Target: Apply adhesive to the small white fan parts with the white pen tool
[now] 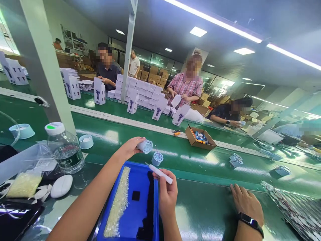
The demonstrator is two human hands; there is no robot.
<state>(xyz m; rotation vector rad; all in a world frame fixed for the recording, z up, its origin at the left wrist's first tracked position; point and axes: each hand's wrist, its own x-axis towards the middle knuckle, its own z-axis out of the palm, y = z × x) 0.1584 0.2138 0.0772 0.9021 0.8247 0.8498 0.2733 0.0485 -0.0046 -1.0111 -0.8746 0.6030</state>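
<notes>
Hand-Held Part and Tool Above the Blue Tray

Nearest you, the blue tray (130, 217) stands on the green tabletop (200, 204). Translucent pellets (117, 204) line its left side; black pieces (146, 227) line its right. A single black square (135, 195) lies between them.

Your right hand (168, 187) grips the white pen-shaped tool (163, 175) over the tray's right edge, its thin tip directed forward and left. To the right, a co-worker's hand (248, 202) with a black wristband (250, 221) rests on the tabletop. To the left, note the white rounded device (61, 186) and, behind it, the clear bottle (66, 152).

Your left hand (129, 147) grasps the pale blue part (145, 146) beyond the tray's far edge, the ribbed end turned partly toward you. The second pale blue part (157, 159) stands just beside it on the green belt (190, 160).

Farther off, locate the open cardboard box (197, 142), then a row of printed white cartons (100, 91). Behind these, a person in a plaid shirt (187, 83) holds a carton.
</notes>
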